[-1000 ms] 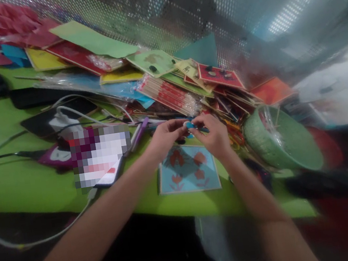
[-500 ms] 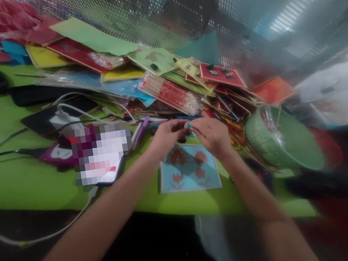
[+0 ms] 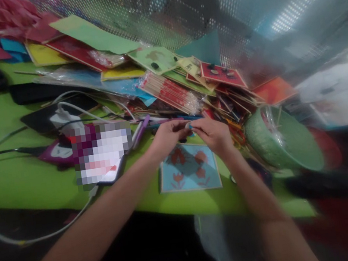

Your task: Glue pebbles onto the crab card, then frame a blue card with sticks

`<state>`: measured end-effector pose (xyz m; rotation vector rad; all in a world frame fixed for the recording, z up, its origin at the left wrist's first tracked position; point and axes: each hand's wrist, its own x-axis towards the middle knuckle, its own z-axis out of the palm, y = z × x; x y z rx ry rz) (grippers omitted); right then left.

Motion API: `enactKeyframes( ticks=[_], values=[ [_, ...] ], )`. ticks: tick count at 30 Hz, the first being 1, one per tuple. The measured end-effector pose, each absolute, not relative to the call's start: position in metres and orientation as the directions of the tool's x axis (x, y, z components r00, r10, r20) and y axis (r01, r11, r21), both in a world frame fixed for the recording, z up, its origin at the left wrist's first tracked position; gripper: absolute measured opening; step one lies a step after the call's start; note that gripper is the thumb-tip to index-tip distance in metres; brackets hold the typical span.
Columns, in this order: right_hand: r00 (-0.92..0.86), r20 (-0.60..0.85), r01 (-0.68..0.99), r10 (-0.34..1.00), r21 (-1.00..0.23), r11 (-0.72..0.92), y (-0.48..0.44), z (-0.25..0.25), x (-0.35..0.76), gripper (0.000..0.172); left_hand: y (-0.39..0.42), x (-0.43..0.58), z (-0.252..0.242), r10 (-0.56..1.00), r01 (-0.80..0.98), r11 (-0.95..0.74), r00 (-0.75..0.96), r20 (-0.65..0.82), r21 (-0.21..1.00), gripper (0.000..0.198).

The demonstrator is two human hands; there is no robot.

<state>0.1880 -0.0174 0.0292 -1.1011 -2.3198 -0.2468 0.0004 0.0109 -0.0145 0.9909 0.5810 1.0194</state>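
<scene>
- Head view: a small white-and-blue piece point(image 3: 189, 126), too small to identify, is held above the table point(image 3: 21, 184).
- It is pinched from 9 o'clock by the left hand point(image 3: 169, 136) and from 3 o'clock by the right hand point(image 3: 214, 134), fingertips narrowed.
- At 6 o'clock, a blue card point(image 3: 189, 175) is laid.
- Toward 11 o'clock, bundled sticks point(image 3: 168, 91) are piled.
- Farther out, a lit phone point(image 3: 107, 155) is placed at 9 o'clock.

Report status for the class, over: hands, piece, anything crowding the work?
Left hand and right hand: pinching small piece between them. Blue card on table, just below. Bundled sticks crowd beyond; green bowl to the right.
</scene>
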Motion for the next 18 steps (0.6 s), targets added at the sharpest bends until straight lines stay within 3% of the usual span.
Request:
enactKeyframes(
  ticks=[12,18],
  values=[
    [-0.524,0.517,0.806,0.677,0.045,0.59,-0.0166,0.0225,0.1809,0.024,0.0079,0.0004,-0.0128,0.915,-0.431,0.18,0.404,0.011,0.884,0.054],
    [-0.494,0.506,0.785,0.708,-0.092,0.613,-0.0166,0.0261,0.1861,0.016,0.0076,0.0018,-0.0134,0.909,-0.429,0.196,0.417,0.001,0.882,0.051]
  ],
)
